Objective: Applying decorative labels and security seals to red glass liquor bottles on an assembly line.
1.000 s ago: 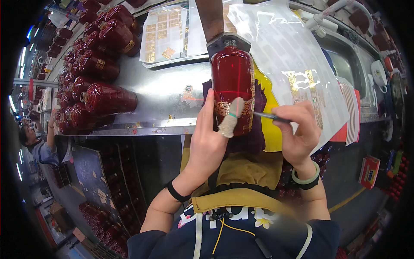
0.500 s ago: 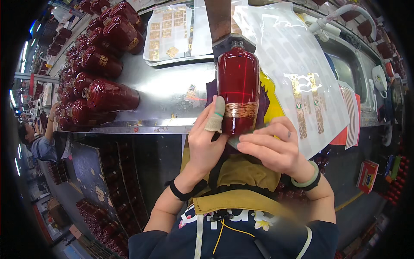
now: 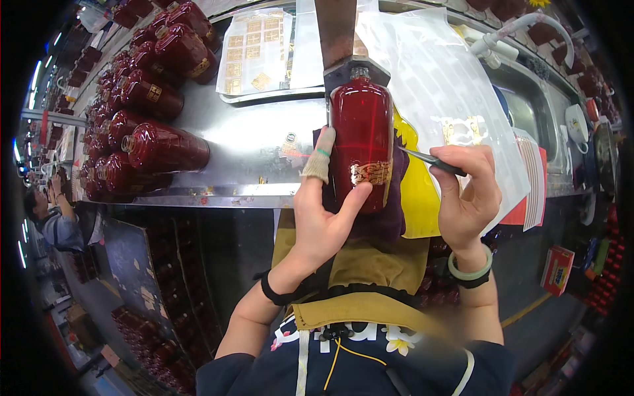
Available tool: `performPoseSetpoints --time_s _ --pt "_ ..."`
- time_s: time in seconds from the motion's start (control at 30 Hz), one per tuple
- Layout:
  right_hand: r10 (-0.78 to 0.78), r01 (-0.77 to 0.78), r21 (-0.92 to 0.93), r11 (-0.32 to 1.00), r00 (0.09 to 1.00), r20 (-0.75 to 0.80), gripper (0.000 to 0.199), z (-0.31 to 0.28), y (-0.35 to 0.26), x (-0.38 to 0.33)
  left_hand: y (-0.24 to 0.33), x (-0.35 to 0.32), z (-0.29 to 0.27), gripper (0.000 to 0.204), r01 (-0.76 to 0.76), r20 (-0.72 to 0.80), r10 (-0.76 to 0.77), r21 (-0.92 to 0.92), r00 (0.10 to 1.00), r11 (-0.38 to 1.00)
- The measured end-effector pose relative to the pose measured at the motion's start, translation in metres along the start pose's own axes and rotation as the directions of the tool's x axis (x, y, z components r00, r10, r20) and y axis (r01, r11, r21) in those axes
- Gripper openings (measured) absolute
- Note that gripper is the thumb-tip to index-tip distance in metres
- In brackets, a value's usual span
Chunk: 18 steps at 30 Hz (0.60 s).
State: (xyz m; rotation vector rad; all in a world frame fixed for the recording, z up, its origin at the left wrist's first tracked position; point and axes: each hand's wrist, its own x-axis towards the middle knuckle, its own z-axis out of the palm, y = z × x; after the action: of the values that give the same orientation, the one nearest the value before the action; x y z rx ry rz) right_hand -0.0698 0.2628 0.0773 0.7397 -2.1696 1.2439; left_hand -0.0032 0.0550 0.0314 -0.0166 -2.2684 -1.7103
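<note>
A dark red glass bottle (image 3: 360,122) lies on a dark purple cloth, its neck toward a metal holder at the far side. A gold ornamental decal (image 3: 371,173) sits across its lower part. My left hand (image 3: 323,201) grips the bottle's left side, thumb pressed by the decal; a cloth cover is on one finger. To the right of the bottle, my right hand (image 3: 469,191) pinches a slim, dark-handled pair of tweezers (image 3: 439,162), its pale tip pointing at the bottle. A thin red light line crosses the glass.
Many red bottles (image 3: 168,146) crowd the metal table's left side. Decal sheets (image 3: 254,49) rest on a tray at the back. Clear plastic sheeting (image 3: 429,72) and a yellow sheet (image 3: 422,204) lie to the right, before a sink (image 3: 528,86). A person (image 3: 56,218) works far left.
My right hand has left the bottle's near end and moved right, with tweezers now showing in it. My left thumb has come onto the bottle. The decal now looks shifted, with clearer pattern.
</note>
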Motion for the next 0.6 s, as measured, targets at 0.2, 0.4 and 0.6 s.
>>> performPoseSetpoints --time_s 0.2,0.4,0.6 --pt "0.374 -0.365 0.173 0.915 0.927 -0.024 0.02 0.017 -0.006 -0.032 0.012 0.013 0.01 0.07 0.257 0.08 -0.245 -0.368 0.966 0.894" --pt "0.544 -0.513 0.293 0.807 0.839 -0.029 0.019 0.027 -0.008 -0.035 0.002 0.012 0.014 0.066 0.166 0.0 -0.182 -0.401 0.983 0.901" --pt "0.562 -0.57 0.358 0.739 0.816 0.139 0.015 0.03 -0.014 -0.031 0.001 0.01 0.011 0.064 0.199 0.067 -0.188 -0.419 0.98 0.886"
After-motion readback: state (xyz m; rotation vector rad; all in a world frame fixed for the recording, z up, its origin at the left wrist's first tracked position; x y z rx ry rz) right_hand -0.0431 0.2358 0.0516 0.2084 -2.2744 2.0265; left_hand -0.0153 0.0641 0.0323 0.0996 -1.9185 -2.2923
